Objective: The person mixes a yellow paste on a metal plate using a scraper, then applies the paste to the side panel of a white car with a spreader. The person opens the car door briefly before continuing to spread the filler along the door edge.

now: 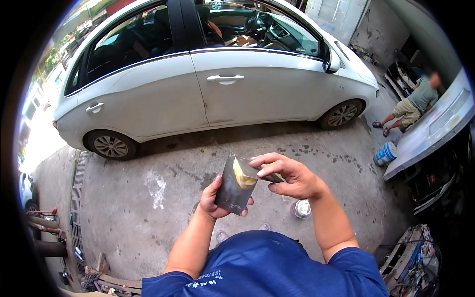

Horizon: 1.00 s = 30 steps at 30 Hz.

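Balancing yellow paste (241,177) on a dark plate (231,194) in mid-air

From where I stand, the dark plate is in front of the person's body, tilted, with no counter below it. The left hand (213,199) has a firm grip around its lower part, thumb at one edge and fingertips at the other. The right hand (297,179) has a narrow grip, pinching a dark blade (276,178) over the plate's upper edge, close to the paste.

In my judgement, if the plate tilts more, the paste could slide over the edge and fall to the concrete floor (198,148) or the feet (221,235). Too strong a push from the blade could twist the plate in the left grip. Bare fingers so near may also become smeared.

The plate is flat, thin and four-cornered, its surface dull and grey-stained. The paste looks soft, thick and a little shiny. The floor is rough and spotted, while the white car (267,96) beyond has smooth, rounded panels. A round container (302,209) stands near the feet.
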Each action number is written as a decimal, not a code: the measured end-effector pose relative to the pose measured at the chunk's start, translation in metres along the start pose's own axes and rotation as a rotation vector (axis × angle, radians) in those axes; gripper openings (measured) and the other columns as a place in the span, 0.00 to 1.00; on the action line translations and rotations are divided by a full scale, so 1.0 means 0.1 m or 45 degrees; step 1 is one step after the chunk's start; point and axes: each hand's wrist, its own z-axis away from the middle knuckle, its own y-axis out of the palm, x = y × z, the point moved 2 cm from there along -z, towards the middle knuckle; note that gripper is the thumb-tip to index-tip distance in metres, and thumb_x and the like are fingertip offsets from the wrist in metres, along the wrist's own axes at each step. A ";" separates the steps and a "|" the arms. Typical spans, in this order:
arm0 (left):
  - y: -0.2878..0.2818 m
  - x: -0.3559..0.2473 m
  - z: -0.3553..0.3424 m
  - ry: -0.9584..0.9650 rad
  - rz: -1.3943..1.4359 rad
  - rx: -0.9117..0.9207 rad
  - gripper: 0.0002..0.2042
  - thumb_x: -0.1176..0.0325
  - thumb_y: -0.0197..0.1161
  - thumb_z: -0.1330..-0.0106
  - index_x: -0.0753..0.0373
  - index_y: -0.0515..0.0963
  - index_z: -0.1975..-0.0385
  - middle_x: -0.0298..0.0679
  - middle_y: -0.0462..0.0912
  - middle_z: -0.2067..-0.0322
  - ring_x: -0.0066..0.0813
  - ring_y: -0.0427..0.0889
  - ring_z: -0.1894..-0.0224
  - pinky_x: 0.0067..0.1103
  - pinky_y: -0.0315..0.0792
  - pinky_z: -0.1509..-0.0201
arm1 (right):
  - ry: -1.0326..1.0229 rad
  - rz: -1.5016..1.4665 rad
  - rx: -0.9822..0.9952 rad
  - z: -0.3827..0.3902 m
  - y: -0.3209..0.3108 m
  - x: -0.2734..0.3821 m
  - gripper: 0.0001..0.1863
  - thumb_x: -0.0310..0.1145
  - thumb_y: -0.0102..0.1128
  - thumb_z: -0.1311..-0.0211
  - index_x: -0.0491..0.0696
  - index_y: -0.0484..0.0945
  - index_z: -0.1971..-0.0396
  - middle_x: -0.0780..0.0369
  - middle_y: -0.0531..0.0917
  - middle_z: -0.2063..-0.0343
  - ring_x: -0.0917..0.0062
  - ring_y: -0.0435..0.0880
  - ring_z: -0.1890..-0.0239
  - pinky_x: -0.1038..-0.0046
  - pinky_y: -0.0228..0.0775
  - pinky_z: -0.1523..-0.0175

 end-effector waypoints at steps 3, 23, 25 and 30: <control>0.04 0.04 0.00 -0.013 0.054 0.092 0.31 0.45 0.47 0.30 0.58 0.58 0.34 0.50 0.69 0.42 0.59 0.75 0.47 0.49 0.77 0.60 | 0.129 0.095 -0.071 -0.02 -0.03 -0.13 0.22 0.16 0.53 0.49 0.45 0.78 0.52 0.57 0.75 0.45 0.69 0.74 0.43 0.67 0.67 0.40; -0.13 -0.14 -0.18 0.719 -1.000 -0.505 0.30 0.48 0.43 0.26 0.60 0.54 0.31 0.36 0.74 0.48 0.27 0.75 0.50 0.26 0.71 0.47 | 0.184 0.916 -0.282 0.00 0.40 -0.54 0.22 0.18 0.53 0.54 0.45 0.80 0.55 0.56 0.81 0.55 0.61 0.78 0.52 0.65 0.70 0.46; -0.08 -0.20 -0.06 0.525 -0.778 -0.558 0.30 0.47 0.42 0.27 0.61 0.55 0.32 0.41 0.74 0.47 0.33 0.75 0.47 0.34 0.75 0.50 | 0.021 0.960 -0.324 0.06 0.26 -0.34 0.24 0.16 0.54 0.56 0.46 0.81 0.55 0.57 0.81 0.55 0.62 0.78 0.52 0.65 0.71 0.46; 0.14 -0.15 0.04 0.094 -0.072 0.046 0.32 0.44 0.43 0.30 0.57 0.53 0.32 0.51 0.62 0.36 0.63 0.65 0.39 0.50 0.78 0.59 | -0.316 0.837 -0.146 -0.15 0.06 0.00 0.27 0.13 0.54 0.61 0.48 0.80 0.55 0.60 0.80 0.53 0.63 0.77 0.52 0.65 0.71 0.46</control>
